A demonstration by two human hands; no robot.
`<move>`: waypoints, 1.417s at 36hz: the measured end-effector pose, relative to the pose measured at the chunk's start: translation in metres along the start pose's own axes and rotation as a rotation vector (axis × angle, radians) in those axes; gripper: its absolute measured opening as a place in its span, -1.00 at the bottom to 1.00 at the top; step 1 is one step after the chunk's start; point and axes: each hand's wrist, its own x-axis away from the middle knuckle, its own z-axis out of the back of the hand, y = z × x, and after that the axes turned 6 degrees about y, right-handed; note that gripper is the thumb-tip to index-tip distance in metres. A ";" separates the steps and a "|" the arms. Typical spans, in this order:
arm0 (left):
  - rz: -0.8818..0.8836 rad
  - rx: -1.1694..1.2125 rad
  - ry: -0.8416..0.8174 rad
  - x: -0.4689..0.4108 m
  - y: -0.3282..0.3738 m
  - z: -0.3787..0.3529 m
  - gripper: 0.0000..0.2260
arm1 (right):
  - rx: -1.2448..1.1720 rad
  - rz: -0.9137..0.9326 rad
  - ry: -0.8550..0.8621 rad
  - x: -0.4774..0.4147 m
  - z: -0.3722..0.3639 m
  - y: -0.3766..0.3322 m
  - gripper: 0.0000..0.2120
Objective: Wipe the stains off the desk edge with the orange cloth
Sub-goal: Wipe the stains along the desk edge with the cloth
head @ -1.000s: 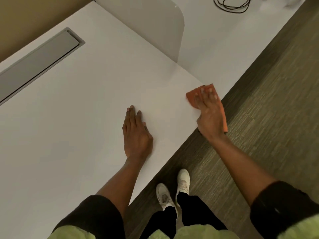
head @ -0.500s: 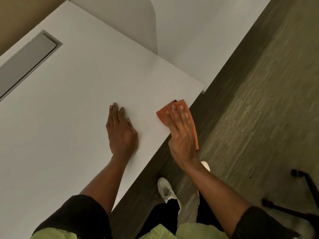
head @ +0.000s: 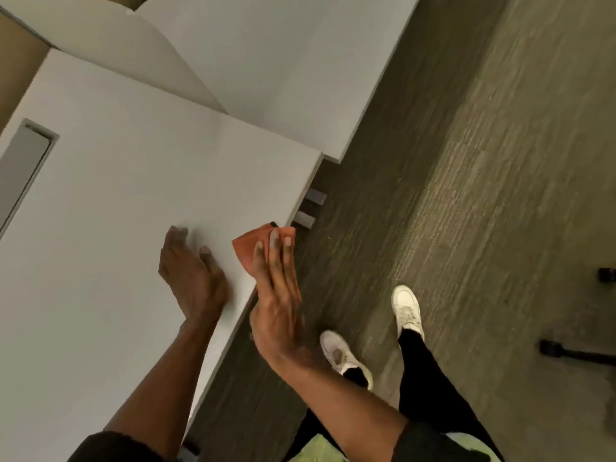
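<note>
The white desk (head: 126, 201) fills the left of the head view, its front edge running diagonally from the corner at upper middle down to the bottom. My right hand (head: 276, 295) presses the orange cloth (head: 248, 246) against that edge, fingers flat over it; only the cloth's upper left part shows. My left hand (head: 191, 278) is lifted slightly off the desktop just left of the cloth, fingers loosely apart, holding nothing. No stains are distinguishable on the edge.
A grey cable tray lid (head: 23, 171) is set into the desk at far left. A curved divider panel (head: 160, 55) and a second desk (head: 293, 61) stand beyond. Carpet, my white shoes (head: 406, 308) and chair base legs (head: 573, 353) lie to the right.
My right hand has slid the cloth along the desk edge away from the corner toward me. My left hand has lifted from flat on the desktop. The view has swung left.
</note>
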 end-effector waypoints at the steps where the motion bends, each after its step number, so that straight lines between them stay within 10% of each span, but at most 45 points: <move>1: -0.013 -0.010 0.008 -0.003 0.002 0.001 -0.57 | -0.028 -0.042 0.025 -0.011 0.001 0.003 -0.34; 23: -0.135 0.008 -0.039 -0.041 0.055 -0.053 -0.38 | -0.664 -0.604 0.308 -0.071 0.010 -0.004 -0.38; 51: -0.117 -0.038 -0.025 -0.042 0.051 -0.055 -0.49 | -0.622 -0.579 0.118 -0.103 0.043 0.013 -0.37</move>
